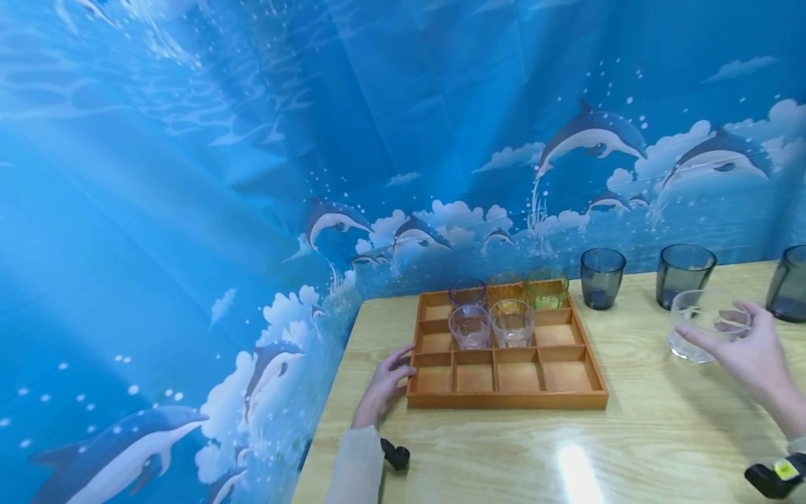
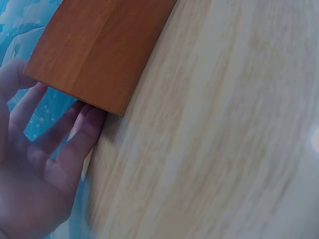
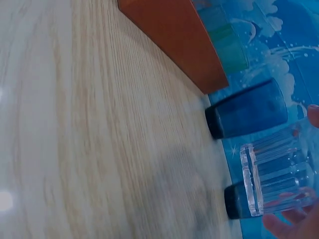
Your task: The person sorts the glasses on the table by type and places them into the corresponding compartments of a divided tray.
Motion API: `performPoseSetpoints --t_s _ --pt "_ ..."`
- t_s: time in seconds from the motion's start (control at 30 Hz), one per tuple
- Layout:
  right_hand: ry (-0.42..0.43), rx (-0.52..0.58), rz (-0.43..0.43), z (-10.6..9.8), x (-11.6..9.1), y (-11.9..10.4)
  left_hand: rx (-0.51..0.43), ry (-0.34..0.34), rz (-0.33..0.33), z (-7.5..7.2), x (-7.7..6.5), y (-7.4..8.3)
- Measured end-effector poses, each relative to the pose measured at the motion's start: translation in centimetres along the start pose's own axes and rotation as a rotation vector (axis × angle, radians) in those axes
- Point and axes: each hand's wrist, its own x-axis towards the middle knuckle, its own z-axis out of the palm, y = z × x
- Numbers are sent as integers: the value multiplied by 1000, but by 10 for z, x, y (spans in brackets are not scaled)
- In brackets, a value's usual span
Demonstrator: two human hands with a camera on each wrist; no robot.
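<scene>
A clear glass (image 1: 691, 337) is gripped by my right hand (image 1: 752, 343) at the right, thumb and fingers on opposite sides near its rim. In the right wrist view the base of the clear glass (image 3: 253, 179) appears raised off the table, a shadow beside it. My left hand (image 1: 382, 383) touches the left side of a divided wooden tray (image 1: 506, 400), its fingertips (image 2: 92, 117) against the tray's wall (image 2: 99, 55). Blue-violet (image 1: 467, 292), amber (image 1: 506, 288) and yellow-green (image 1: 546, 290) glasses stand in the tray's back row. A pinkish glass (image 1: 470, 329) and another clear glass (image 1: 513, 325) occupy its middle row.
Right of the tray stand dark blue-grey glasses: one close by (image 1: 602, 278), one behind the held glass (image 1: 685, 273), one at the right edge (image 1: 790, 287). The pale wooden table (image 1: 491, 455) meets a blue dolphin-print curtain (image 1: 403, 126) at the back and left.
</scene>
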Motion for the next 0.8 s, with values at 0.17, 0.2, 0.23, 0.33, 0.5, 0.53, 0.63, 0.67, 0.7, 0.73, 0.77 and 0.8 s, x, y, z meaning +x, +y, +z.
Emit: performPoseSetpoints --t_s 0.17,0.2,0.23,0.33,0.5,0.53,0.63,0.67,0.7,0.73,0.77,0.8 --pt "-35 9 -38 10 -3 -11 11 -8 0 0 -2 4" --pt "-43 9 -42 13 -3 -13 12 -8 2 0 -2 3" --pt "-52 5 -46 15 -3 -15 12 -8 3 0 -2 3" --pt "-81 12 -65 20 -4 -19 9 -5 13 0 1 -1" --pt "-111 33 -113 29 -5 -24 -9 -10 18 0 0 0" --pt "-115 38 -122 31 -5 -26 -10 -8 16 0 0 0" --pt "-123 51 -141 38 -6 -31 -16 -8 13 0 0 1" --pt "-126 58 -149 41 -7 -33 -16 -7 15 1 0 1" --pt "-129 63 -157 43 -8 -35 -17 -7 16 1 0 2" --pt "-134 69 -165 46 -8 -37 -18 -6 17 1 0 2" --pt "-136 72 -175 48 -9 -39 -23 -5 16 1 0 2" --pt "-139 77 -184 50 -10 -41 -22 -4 17 1 0 2"
